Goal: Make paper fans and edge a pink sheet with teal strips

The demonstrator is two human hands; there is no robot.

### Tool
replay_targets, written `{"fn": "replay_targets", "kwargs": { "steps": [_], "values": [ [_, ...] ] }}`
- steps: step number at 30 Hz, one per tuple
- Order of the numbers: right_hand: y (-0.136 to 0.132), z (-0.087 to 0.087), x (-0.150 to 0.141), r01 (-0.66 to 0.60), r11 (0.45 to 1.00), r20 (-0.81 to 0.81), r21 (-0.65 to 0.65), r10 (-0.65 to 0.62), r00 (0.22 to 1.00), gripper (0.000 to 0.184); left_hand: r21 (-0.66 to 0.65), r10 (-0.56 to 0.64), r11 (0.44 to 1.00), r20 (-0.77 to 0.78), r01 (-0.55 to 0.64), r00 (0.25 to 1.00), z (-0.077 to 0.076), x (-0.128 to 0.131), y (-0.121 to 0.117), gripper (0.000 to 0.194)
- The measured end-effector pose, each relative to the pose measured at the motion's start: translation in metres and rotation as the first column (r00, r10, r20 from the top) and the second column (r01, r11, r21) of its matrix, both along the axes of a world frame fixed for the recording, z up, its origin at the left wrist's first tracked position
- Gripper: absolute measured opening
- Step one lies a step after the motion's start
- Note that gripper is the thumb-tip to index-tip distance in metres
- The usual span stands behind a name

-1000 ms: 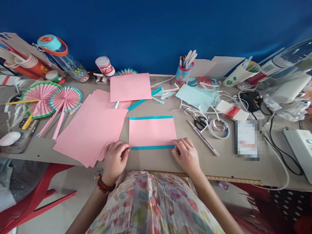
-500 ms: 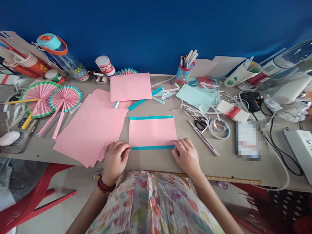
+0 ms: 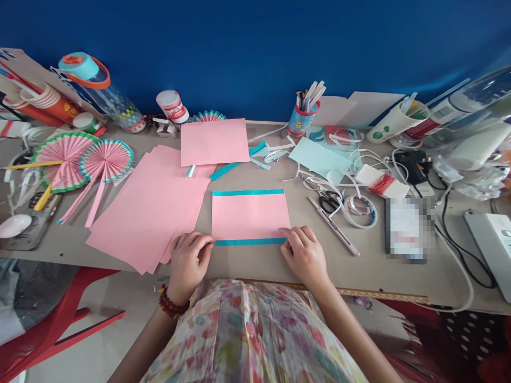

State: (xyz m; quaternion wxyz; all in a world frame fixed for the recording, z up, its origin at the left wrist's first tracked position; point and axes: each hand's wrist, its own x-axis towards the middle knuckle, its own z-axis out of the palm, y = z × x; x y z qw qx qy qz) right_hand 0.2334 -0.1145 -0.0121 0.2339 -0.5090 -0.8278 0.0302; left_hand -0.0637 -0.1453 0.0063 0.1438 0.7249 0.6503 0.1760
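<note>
A pink paper sheet (image 3: 250,215) with a teal strip along its far and near edges lies flat on the table in front of me. My left hand (image 3: 187,263) has its fingers curled at the sheet's near left corner, pinching the teal edge. My right hand (image 3: 304,255) pinches the near right corner the same way. A stack of plain pink sheets (image 3: 149,210) lies just left of my left hand.
Two pleated paper fans (image 3: 85,162) lie at the left. Another pink sheet (image 3: 213,141), teal strips (image 3: 235,165), scissors (image 3: 328,201), a craft knife (image 3: 333,226), a tape roll (image 3: 359,210), a pen cup (image 3: 301,117), bottles and cables crowd the table's back and right. A red stool (image 3: 59,319) stands lower left.
</note>
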Motion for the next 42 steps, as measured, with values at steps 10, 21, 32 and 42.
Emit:
{"fn": "replay_targets", "kwargs": {
  "steps": [10, 21, 32, 42],
  "values": [
    [0.0, 0.005, 0.002, 0.09, 0.995, 0.091, -0.047, -0.086, 0.992, 0.03, 0.007, 0.014, 1.0, -0.004, -0.014, 1.0, -0.002, 0.002, 0.0, 0.011],
    [-0.001, 0.0, 0.005, 0.094, 0.995, 0.056, -0.039, -0.091, 0.994, 0.035, 0.032, -0.292, 0.953, -0.147, 0.3, 0.945, 0.01, 0.013, 0.007, 0.037],
    [-0.002, 0.001, 0.006, 0.132, 0.99, 0.05, -0.049, -0.129, 0.99, 0.035, -0.086, -0.631, 0.765, -0.295, 0.638, 0.717, -0.004, 0.0, 0.009, 0.088],
    [-0.002, 0.001, 0.007, 0.131, 0.991, 0.045, -0.041, -0.129, 0.991, 0.034, -0.077, -0.608, 0.777, -0.35, 0.625, 0.712, -0.003, -0.001, 0.008, 0.086]
  ]
}}
